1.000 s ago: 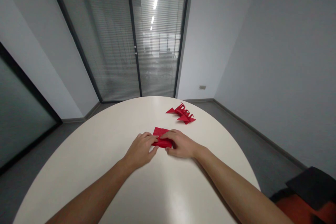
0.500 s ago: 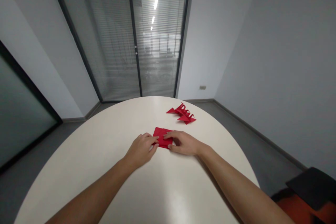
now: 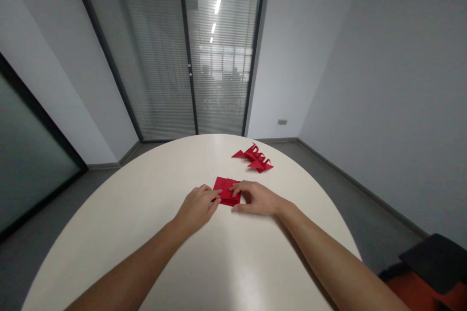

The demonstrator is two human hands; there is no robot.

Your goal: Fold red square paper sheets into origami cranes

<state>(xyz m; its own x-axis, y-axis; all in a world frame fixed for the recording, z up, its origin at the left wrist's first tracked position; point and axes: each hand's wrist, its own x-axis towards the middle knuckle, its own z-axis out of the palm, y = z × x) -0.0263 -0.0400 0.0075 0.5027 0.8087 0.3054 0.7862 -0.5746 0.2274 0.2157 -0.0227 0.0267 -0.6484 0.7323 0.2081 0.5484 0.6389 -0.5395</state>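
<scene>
A folded sheet of red paper (image 3: 226, 185) lies flat on the white round table in front of me, with layered folds along its near edge. My left hand (image 3: 199, 206) holds its left edge, index finger on top and thumb at the near corner. My right hand (image 3: 257, 198) arches over the right side; its fingertips rest on the paper while the thumb sits apart, by the near edge. The fingers partly cover both sides of the sheet. Just beyond lies a cluster of red origami cranes (image 3: 255, 158) with pointed wings, several bunched together.
The round white table (image 3: 156, 248) fills the foreground. Behind it stand a glass partition with blinds (image 3: 222, 102) and a grey wall with a socket (image 3: 282, 122). A black and orange chair (image 3: 434, 267) is at the lower right.
My right fingertips and thumb have shifted slightly on the paper, and more of the layered near edge shows. The left hand stays at the left edge; the cranes have not moved.
</scene>
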